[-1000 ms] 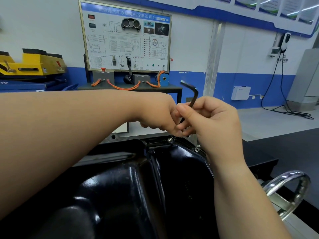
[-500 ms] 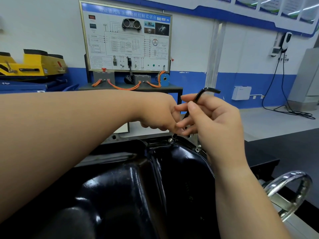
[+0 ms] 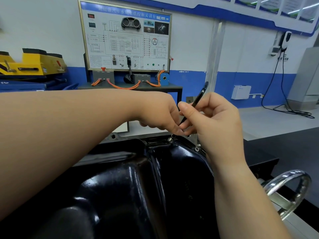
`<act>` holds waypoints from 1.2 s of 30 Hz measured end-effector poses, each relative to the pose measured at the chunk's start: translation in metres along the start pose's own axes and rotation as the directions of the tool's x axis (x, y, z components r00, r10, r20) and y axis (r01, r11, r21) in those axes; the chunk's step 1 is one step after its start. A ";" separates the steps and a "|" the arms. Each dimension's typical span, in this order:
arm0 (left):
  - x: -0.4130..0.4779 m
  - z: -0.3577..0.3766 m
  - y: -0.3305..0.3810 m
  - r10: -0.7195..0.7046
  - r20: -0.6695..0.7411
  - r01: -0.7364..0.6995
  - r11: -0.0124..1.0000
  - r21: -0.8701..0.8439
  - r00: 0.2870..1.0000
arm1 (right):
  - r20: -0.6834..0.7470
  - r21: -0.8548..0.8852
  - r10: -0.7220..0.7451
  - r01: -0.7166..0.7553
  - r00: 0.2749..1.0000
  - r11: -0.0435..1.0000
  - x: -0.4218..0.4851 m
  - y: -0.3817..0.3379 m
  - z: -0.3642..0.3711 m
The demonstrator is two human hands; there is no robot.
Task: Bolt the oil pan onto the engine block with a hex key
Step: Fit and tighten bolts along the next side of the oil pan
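Hex key [image 3: 198,98] pinched in right hand [image 3: 215,121], above bolt [image 3: 170,139]; left hand [image 3: 160,114] curled alongside, hold unclear.

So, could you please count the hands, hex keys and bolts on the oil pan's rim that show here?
Hands: 2, the left hand and the right hand.
Hex keys: 1, the hex key pinched by the right hand.
Bolts on the oil pan rim: 2, the far bolt and the near bolt.
Total: 5.
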State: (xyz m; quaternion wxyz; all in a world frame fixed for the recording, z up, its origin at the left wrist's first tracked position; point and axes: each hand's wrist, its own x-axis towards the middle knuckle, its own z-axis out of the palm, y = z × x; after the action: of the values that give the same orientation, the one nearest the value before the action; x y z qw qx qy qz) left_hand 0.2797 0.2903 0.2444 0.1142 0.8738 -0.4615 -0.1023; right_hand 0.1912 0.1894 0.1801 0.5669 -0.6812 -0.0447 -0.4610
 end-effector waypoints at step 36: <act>0.001 0.000 -0.002 0.013 0.043 -0.012 1.000 -0.027 0.999 | 0.063 0.056 -0.020 0.016 0.998 0.998 -0.004 -0.006 0.005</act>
State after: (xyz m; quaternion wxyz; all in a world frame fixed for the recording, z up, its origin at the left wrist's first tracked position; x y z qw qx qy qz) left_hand 0.2822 0.2906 0.2435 0.1165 0.8669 -0.4678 -0.1267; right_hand 0.1882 0.1978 0.1824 0.5796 -0.6791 -0.0814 -0.4430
